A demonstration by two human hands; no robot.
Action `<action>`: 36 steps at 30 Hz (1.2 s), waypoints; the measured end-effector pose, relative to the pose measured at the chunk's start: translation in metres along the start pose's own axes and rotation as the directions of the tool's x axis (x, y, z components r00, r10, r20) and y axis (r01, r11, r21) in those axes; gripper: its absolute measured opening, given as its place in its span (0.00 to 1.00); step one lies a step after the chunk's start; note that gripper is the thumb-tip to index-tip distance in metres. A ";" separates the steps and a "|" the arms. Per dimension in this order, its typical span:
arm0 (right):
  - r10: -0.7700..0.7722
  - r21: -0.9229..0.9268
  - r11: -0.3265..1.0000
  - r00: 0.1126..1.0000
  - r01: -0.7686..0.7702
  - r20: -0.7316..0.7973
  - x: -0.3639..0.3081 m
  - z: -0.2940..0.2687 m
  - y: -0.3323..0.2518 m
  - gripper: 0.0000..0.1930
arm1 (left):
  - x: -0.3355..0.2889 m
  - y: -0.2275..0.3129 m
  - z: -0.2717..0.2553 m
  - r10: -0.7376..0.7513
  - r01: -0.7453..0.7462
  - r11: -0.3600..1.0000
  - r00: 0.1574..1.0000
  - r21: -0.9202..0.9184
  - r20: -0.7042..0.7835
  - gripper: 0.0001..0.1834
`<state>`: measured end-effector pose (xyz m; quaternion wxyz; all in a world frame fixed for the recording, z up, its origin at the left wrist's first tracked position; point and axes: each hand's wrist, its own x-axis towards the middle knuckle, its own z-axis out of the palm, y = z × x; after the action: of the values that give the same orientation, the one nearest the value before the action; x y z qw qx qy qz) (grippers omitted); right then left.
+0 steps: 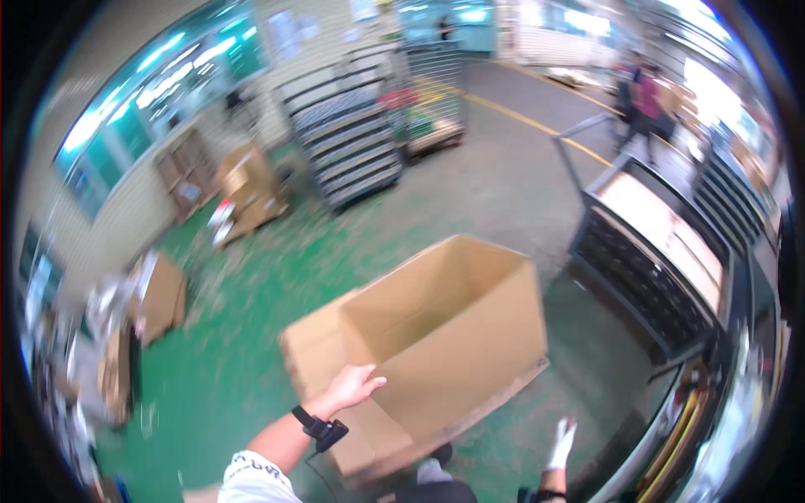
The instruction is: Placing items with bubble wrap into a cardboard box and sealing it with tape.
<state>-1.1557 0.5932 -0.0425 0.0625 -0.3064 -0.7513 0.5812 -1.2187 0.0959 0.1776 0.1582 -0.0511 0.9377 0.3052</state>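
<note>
A large brown cardboard box (470, 335), its top open, stands in front of me on what looks like a low base. My left hand (354, 387) is closed over the box's near left rim, with the thumb toward its inside. Below that wrist, a folded-out flap or end panel is partly hidden by my forearm. A black device is strapped round the wrist. To the right of the box, my right hand (563, 443) hangs apart from it over the floor. It wears a white glove, its fingers look stretched out, and nothing shows in it.
A dark metal cage cart (646, 277) stands at the right. Slatted racks (348, 142) are farther back. Cartons on a pallet (251, 189) and wrapped boxes (159, 298) line the left. People (646, 105) stand at the far right. Green floor (226, 335) surrounds the box.
</note>
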 end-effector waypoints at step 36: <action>0.730 -0.028 0.591 -0.518 0.807 0.446 -0.695 0.402 -0.056 0.17 | -0.888 -0.097 0.267 -0.728 0.625 -0.148 -0.594 -0.767 -0.343 0.17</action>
<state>-0.7996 -0.1200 0.0638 -0.7205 0.4800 -0.4980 0.0493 -0.2900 0.1739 0.2108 -0.1469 -0.8850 0.4395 0.0438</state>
